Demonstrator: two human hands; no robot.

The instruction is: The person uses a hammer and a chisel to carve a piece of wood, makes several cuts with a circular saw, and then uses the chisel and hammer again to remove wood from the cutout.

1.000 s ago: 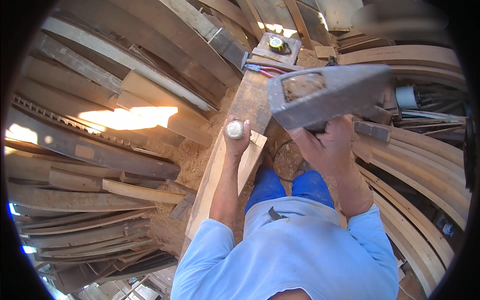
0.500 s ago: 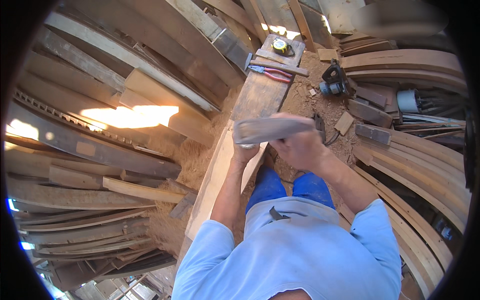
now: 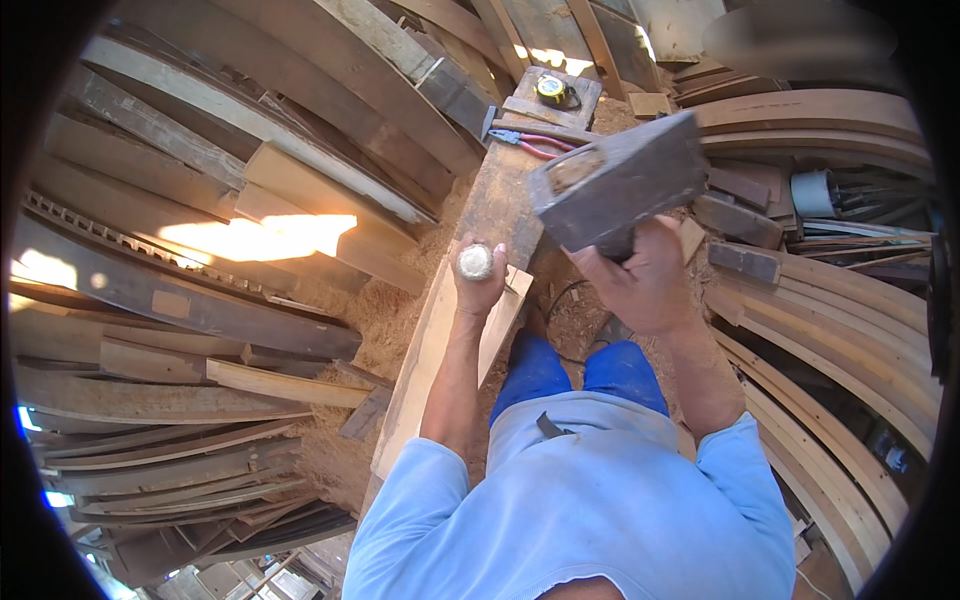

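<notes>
My left hand (image 3: 482, 292) is closed round an upright chisel (image 3: 475, 262). Only the pale round butt of its handle shows; the blade is hidden below my fist. Under that hand lies a light wooden board (image 3: 408, 405) along a worn plank bench (image 3: 500, 195). My right hand (image 3: 645, 285) grips a large block-headed wooden mallet (image 3: 635, 180) by its handle, which is mostly hidden. The mallet head is raised to the right of the chisel, apart from it.
Red-handled pliers (image 3: 542, 148), a hammer (image 3: 489, 122) and a yellow tape measure (image 3: 551, 88) lie on the bench's far end. Stacked boards (image 3: 180, 330) line the left and curved planks (image 3: 830, 330) the right. Sawdust (image 3: 335, 440) covers the floor.
The mallet has swung up and away to the right from over the chisel, uncovering the handle's butt. My left hand stays at nearly the same place.
</notes>
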